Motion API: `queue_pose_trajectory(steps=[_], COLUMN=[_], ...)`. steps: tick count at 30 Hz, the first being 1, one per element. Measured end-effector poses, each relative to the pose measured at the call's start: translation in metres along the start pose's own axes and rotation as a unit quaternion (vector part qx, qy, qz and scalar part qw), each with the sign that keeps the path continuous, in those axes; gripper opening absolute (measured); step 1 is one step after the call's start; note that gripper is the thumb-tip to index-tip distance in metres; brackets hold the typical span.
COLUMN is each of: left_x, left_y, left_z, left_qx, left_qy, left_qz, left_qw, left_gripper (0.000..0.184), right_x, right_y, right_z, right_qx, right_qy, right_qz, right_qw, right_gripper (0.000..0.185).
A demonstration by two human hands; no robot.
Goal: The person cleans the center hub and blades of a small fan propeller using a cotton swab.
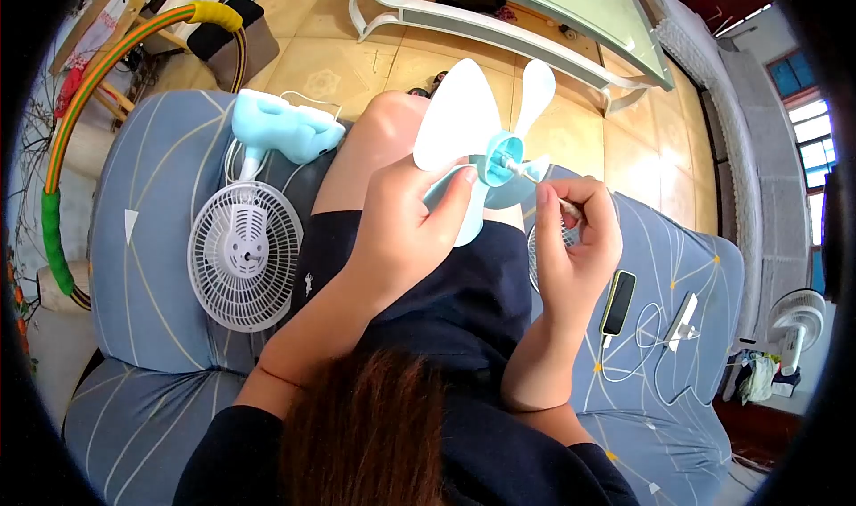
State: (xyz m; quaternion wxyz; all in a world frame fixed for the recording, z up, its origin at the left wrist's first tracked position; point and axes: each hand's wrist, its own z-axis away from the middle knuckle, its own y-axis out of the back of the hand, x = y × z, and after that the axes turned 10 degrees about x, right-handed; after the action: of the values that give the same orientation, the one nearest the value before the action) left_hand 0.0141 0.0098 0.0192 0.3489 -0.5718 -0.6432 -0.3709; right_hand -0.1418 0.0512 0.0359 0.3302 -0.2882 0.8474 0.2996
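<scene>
My left hand (412, 216) is closed on a fan blade wheel (460, 118), with the thumb pressed on one blade. The wheel has pale blades and a light blue hub (505, 157), and it is held above my lap. Close to the hub's centre, my right hand (580, 230) pinches a thin, pale stick-like tool (569, 208); I cannot tell its exact kind or whether its tip touches the hub. On the seat to my left lies a light blue fan body (283, 128) with a white rear grille (247, 256). Another round grille (533, 258) is mostly hidden behind my right arm.
A phone (618, 303) on a white cable and a power strip (682, 320) lie on the blue sofa (499, 205) to my right. Ahead stands a glass-topped table (571, 16). A striped hoop (86, 87) is at the far left. Another fan (794, 323) stands far right.
</scene>
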Motion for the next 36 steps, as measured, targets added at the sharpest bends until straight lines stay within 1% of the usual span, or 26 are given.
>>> queue_pose_trajectory(steps=[6,9,13,18,22,27,30,36], left_x=[-0.003,-0.004,-0.002,-0.001,0.0,0.0,0.001,-0.001], left_y=[0.0,0.0,0.0,-0.001,-0.001,-0.003,-0.003,-0.004], left_z=[0.0,0.0,-0.002,0.0,0.001,0.001,0.002,0.002], left_qx=[0.0,0.002,-0.012,-0.025,-0.035,-0.039,-0.038,-0.032], left_qy=[-0.029,-0.03,-0.046,-0.045,-0.045,-0.052,-0.055,-0.053], left_qz=[-0.006,0.001,-0.013,-0.015,-0.019,-0.025,-0.027,-0.027], left_qw=[1.0,1.0,0.999,0.999,0.998,0.998,0.997,0.998], left_gripper=[0.018,0.018,0.018,0.017,0.016,0.026,0.032,0.045], right_x=[0.0,0.001,-0.001,-0.002,0.004,0.008,0.005,0.007], right_y=[-0.002,-0.001,-0.002,-0.003,-0.001,-0.002,-0.005,-0.003], right_z=[0.0,0.0,0.001,0.001,0.003,0.004,0.003,0.003], right_qx=[0.005,0.002,0.013,0.025,0.016,-0.002,-0.018,-0.046], right_qy=[-0.004,0.003,-0.015,-0.033,-0.016,-0.008,-0.023,-0.009], right_qz=[-0.02,0.01,0.024,0.046,0.069,0.065,0.03,0.039], right_qw=[1.0,1.0,1.0,0.998,0.997,0.998,0.999,0.998], right_gripper=[0.009,0.011,0.017,0.023,0.024,0.022,0.018,0.012])
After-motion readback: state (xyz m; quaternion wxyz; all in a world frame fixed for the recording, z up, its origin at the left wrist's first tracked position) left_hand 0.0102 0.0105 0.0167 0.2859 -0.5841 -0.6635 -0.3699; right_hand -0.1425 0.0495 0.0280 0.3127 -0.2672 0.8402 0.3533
